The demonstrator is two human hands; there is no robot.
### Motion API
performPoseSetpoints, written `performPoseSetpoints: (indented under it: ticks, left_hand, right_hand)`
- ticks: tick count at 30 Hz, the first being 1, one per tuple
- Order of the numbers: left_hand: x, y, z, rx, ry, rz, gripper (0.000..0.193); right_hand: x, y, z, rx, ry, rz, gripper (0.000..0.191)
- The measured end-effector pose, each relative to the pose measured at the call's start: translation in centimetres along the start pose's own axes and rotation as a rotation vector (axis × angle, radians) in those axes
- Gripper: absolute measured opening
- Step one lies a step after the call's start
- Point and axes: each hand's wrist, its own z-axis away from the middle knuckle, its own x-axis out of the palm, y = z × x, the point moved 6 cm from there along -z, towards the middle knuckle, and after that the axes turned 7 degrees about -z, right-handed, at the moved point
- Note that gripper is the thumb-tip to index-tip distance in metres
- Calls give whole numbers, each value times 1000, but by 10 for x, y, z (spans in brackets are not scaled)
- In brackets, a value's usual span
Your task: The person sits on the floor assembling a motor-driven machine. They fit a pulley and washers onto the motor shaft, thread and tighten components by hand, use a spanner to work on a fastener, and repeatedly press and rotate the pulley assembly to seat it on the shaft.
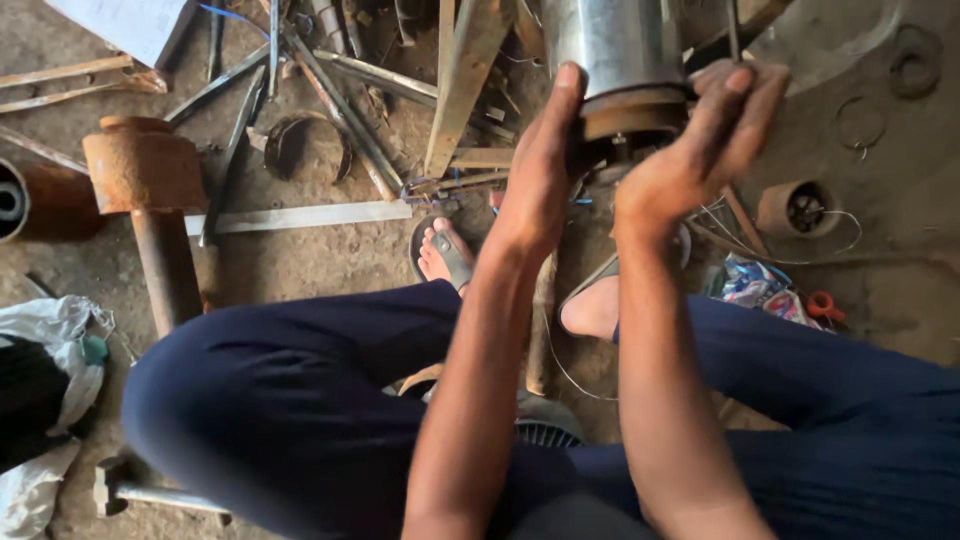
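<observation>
A shiny steel cylinder (pixel 615 42) with a rusty brown end collar (pixel 630 112) stands in front of me, top centre. My left hand (pixel 538 170) is pressed against the left side of its lower end, thumb up along the steel. My right hand (pixel 700 140) reaches to the right side of the collar, fingers curled around a thin dark rod (pixel 733 30) that rises beside the cylinder. Thin wires (pixel 720 215) trail out under the collar. My knees in dark blue trousers (pixel 290 400) and my sandalled feet (pixel 445 255) are below.
A rusty pipe with a wide flange (pixel 145 170) lies at left, beside a flat steel bar (pixel 300 215) and several scrap rods (pixel 340 90). A hammer (pixel 130 490) lies bottom left, near a white bag (pixel 45 330). A small rusty cup part (pixel 795 208) sits right.
</observation>
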Motion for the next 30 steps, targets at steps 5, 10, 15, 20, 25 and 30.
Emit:
performPoseSetpoints:
  ticks: [5,10,15,20,25,30]
  left_hand:
    - [0,-3,-7,-1,-42,45,74]
    - [-7,-5,-9,-27,20,-6,75]
    - [-6,-4,-10,-14,10,4,73]
    - [-16,-8,-4,-136,70,-153,74]
    - [-7,-12,-25,-102,-184,166,79]
    - [-16,-27,-41,-154,-184,206,82]
  right_hand:
    - [9,-4,-5,1,-22,-5,23]
    - [12,-6,-5,-21,-4,28,24]
    - [16,-7,-9,-45,-25,117,25]
    - [22,-36,-7,-2,-90,121,24]
    - [22,-93,10,-167,-377,437,14]
    - [28,-111,14,-206,-587,590,7]
